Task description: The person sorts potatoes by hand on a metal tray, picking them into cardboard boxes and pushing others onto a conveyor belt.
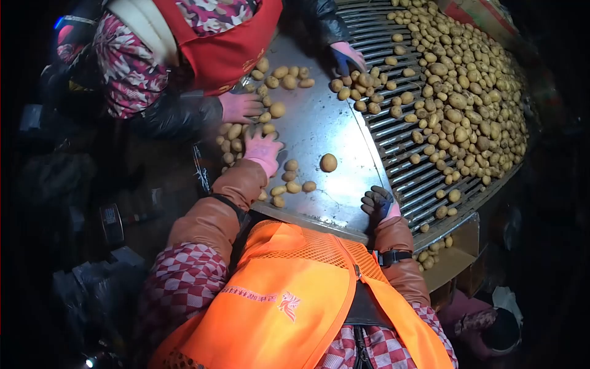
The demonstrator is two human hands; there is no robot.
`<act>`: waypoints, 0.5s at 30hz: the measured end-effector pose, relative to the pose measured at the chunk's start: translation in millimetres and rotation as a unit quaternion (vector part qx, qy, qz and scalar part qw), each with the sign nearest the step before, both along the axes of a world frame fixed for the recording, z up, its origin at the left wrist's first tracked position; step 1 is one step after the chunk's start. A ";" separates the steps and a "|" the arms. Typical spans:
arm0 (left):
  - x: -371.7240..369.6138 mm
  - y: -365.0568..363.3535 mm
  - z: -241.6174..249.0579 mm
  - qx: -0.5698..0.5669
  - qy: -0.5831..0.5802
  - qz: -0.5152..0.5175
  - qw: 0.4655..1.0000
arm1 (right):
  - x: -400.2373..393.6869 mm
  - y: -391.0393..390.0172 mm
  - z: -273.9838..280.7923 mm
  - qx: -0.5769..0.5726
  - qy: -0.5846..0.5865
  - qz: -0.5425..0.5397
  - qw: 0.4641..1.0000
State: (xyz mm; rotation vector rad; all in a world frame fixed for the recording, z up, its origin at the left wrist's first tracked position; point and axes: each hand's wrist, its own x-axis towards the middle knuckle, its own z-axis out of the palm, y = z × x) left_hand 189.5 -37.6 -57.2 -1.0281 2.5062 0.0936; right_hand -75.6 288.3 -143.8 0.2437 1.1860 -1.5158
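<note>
My left hand (262, 150), in a pink glove with dark fingertips, lies with fingers spread at the left side of the metal table (307, 126), beside a cluster of potatoes (232, 142). It touches the nearest ones but grips none that I can see. Over the table's right front corner is my right hand (381, 204), gloved in pink and dark grey, its fingers loosely bent and no potato visible in it. A single round potato (329, 163) rests between my hands. Several smaller potatoes (293, 186) lie just right of my left wrist.
Across the table, a co-worker in a red apron (230, 52) has one gloved hand (239, 107) near mine and another (348, 56) by potatoes at the slatted rack (384, 126). A large potato heap (461, 98) covers the rack's right. Below it stands a cardboard box (452, 261) holding potatoes.
</note>
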 end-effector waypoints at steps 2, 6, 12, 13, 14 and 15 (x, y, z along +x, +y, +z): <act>20.1 3.8 1.5 -0.021 0.003 0.059 0.998 | 1.6 -5.4 18.3 0.010 -0.005 -0.005 1.000; 28.2 33.8 7.9 -0.113 0.028 0.171 0.978 | -1.1 -5.8 15.8 0.027 -0.004 0.010 1.000; -54.6 132.8 -29.7 0.010 0.234 -0.191 0.953 | -7.8 -5.6 -2.0 0.045 0.048 0.056 0.996; -53.8 130.6 -26.7 0.030 0.198 -0.216 0.956 | -6.0 -10.2 8.2 0.080 0.043 0.042 0.995; -52.9 128.5 -23.7 0.051 0.162 -0.241 0.956 | -1.7 -11.9 15.6 0.106 0.088 0.064 0.988; -46.7 116.0 -5.8 0.076 0.097 -0.210 0.970 | -5.8 -9.5 5.3 0.090 0.057 0.056 0.993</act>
